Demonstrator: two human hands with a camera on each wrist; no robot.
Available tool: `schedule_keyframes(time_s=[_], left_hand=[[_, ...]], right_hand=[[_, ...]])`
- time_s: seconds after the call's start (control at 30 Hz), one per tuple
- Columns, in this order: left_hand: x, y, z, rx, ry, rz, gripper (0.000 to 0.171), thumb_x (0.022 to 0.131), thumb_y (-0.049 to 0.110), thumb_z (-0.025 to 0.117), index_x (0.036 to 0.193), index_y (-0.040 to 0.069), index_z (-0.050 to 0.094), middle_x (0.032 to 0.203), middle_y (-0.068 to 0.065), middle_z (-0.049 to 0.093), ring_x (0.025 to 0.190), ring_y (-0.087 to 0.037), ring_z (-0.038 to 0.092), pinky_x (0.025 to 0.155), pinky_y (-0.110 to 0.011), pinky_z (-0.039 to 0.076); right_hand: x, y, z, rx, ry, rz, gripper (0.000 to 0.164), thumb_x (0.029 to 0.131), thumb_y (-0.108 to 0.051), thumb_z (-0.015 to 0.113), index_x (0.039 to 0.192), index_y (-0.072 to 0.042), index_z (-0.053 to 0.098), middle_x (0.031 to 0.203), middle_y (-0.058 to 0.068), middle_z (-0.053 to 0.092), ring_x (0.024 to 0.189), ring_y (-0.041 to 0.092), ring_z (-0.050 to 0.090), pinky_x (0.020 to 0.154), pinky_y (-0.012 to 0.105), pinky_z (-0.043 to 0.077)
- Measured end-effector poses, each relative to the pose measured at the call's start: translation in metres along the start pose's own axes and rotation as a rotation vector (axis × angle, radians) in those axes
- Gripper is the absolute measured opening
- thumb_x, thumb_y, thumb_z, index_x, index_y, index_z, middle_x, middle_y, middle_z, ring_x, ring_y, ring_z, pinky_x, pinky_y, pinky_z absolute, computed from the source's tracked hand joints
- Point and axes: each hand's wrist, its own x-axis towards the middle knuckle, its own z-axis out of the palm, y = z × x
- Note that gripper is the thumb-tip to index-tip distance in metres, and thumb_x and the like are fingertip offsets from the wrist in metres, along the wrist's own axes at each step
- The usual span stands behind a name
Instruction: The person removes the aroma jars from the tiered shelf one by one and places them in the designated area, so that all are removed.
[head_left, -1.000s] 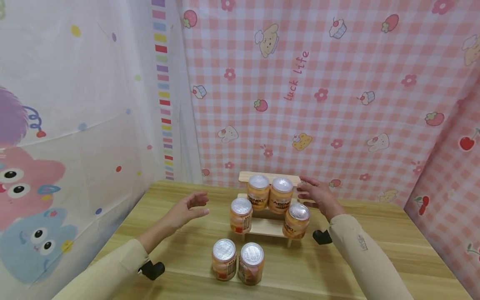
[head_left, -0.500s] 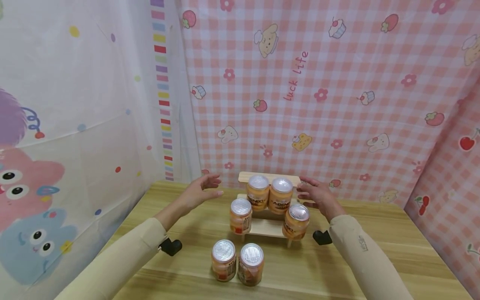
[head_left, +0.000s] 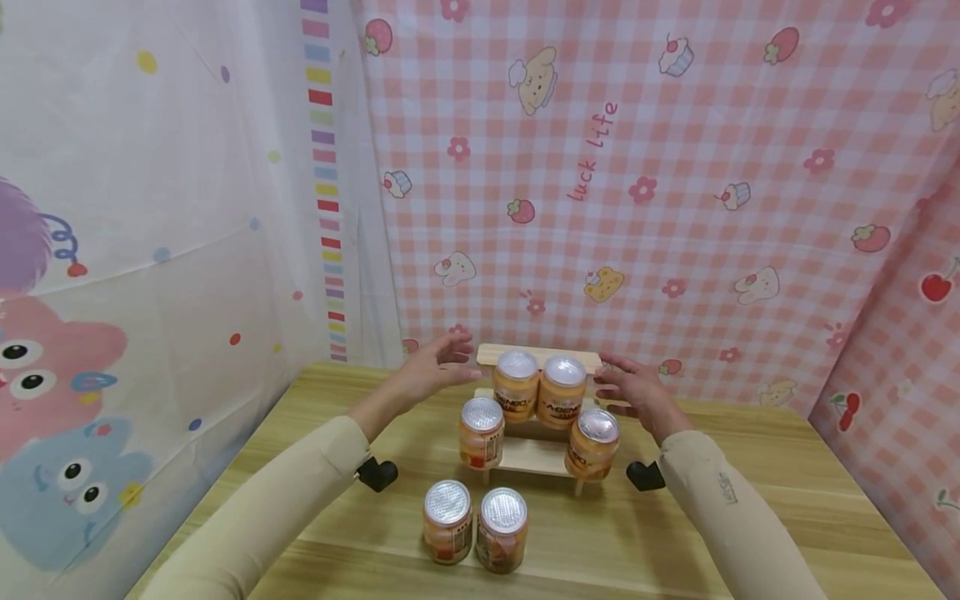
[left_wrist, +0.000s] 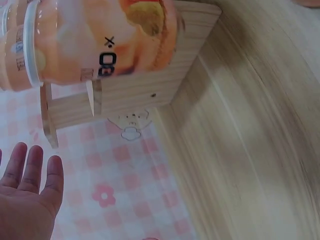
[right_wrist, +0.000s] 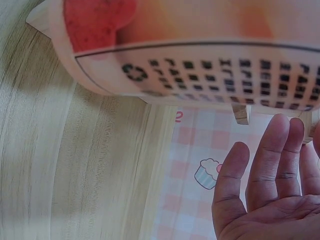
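Observation:
A small wooden tiered rack (head_left: 540, 357) stands on the table with several orange cans on it. Two of them, the left upper can (head_left: 517, 387) and right upper can (head_left: 562, 392), sit side by side on the higher step. Below, one lower can (head_left: 482, 433) is at the left end and another can (head_left: 592, 446) at the right end. My left hand (head_left: 431, 371) hovers just left of the rack's top board, fingers extended and holding nothing. At the board's other end, my right hand (head_left: 637, 392) has its relaxed fingertips right by the edge. Both palms (left_wrist: 25, 210) show empty.
In front of the rack, two more orange cans stand close together, a left can (head_left: 448, 521) and a right can (head_left: 502, 529). Behind the wooden table (head_left: 637, 542) hangs a pink checked cloth (head_left: 675, 242), with a white printed curtain (head_left: 217, 250) on the left.
My left hand has moved right and away from me, up to the left end of the rack's top board. My right hand and the cans have stayed put.

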Motion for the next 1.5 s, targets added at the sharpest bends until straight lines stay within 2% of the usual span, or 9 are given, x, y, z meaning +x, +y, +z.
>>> schedule_keyframes(time_s=[0.17,0.27,0.6,0.87,1.1,1.33,1.5], left_hand=[[0.004,0.005,0.009,0.047,-0.019,0.010,0.072,0.086,0.028,0.080,0.148,0.015,0.045,0.140,-0.007,0.055,0.128,-0.025,0.051,0.103,-0.044,0.046],[0.007,0.007,0.013,0.021,-0.039,0.015,0.071,0.086,0.027,0.080,0.147,0.015,0.046,0.140,-0.008,0.055,0.128,-0.025,0.052,0.103,-0.044,0.045],[0.011,0.009,0.027,-0.053,-0.079,0.033,0.072,0.086,0.016,0.079,0.147,0.004,0.043,0.141,-0.016,0.052,0.127,-0.032,0.052,0.103,-0.043,0.046],[0.014,0.009,0.034,-0.016,-0.083,0.024,0.073,0.083,0.015,0.081,0.146,0.004,0.045,0.135,-0.015,0.056,0.123,-0.031,0.055,0.102,-0.041,0.047],[0.016,0.006,0.038,0.017,-0.097,0.047,0.071,0.084,0.016,0.081,0.145,0.004,0.046,0.134,-0.016,0.057,0.122,-0.031,0.055,0.102,-0.042,0.046],[0.016,0.007,0.042,0.052,-0.097,0.006,0.072,0.082,0.025,0.083,0.144,0.011,0.048,0.134,-0.008,0.057,0.123,-0.027,0.053,0.102,-0.044,0.045],[0.016,0.008,0.046,0.047,-0.097,-0.015,0.070,0.083,0.025,0.083,0.143,0.013,0.049,0.132,-0.005,0.058,0.125,-0.026,0.052,0.105,-0.045,0.042]], right_hand=[[-0.001,-0.001,0.000,-0.004,0.002,0.002,0.053,0.104,-0.026,0.054,0.154,-0.019,0.038,0.143,0.019,0.051,0.096,0.017,0.065,0.100,0.049,0.046],[-0.001,-0.001,0.000,-0.003,0.002,0.002,0.054,0.104,-0.027,0.053,0.154,-0.018,0.037,0.144,0.019,0.050,0.096,0.017,0.065,0.101,0.050,0.046],[-0.002,0.000,0.002,-0.011,-0.002,-0.022,0.055,0.104,-0.028,0.053,0.155,-0.018,0.036,0.145,0.020,0.050,0.097,0.017,0.065,0.102,0.052,0.044],[-0.003,0.001,0.002,0.000,-0.014,-0.034,0.056,0.104,-0.027,0.054,0.156,-0.018,0.034,0.146,0.022,0.048,0.104,0.021,0.064,0.104,0.053,0.043],[-0.002,0.002,0.001,-0.001,-0.017,-0.038,0.056,0.104,-0.028,0.053,0.156,-0.017,0.034,0.146,0.022,0.048,0.103,0.020,0.064,0.104,0.053,0.042],[-0.002,0.002,0.000,-0.009,-0.017,-0.038,0.056,0.104,-0.028,0.053,0.156,-0.018,0.034,0.146,0.022,0.048,0.105,0.022,0.063,0.104,0.052,0.043],[-0.002,0.002,0.001,0.001,-0.013,-0.031,0.056,0.104,-0.027,0.054,0.155,-0.017,0.035,0.145,0.021,0.049,0.103,0.021,0.064,0.102,0.052,0.045]])
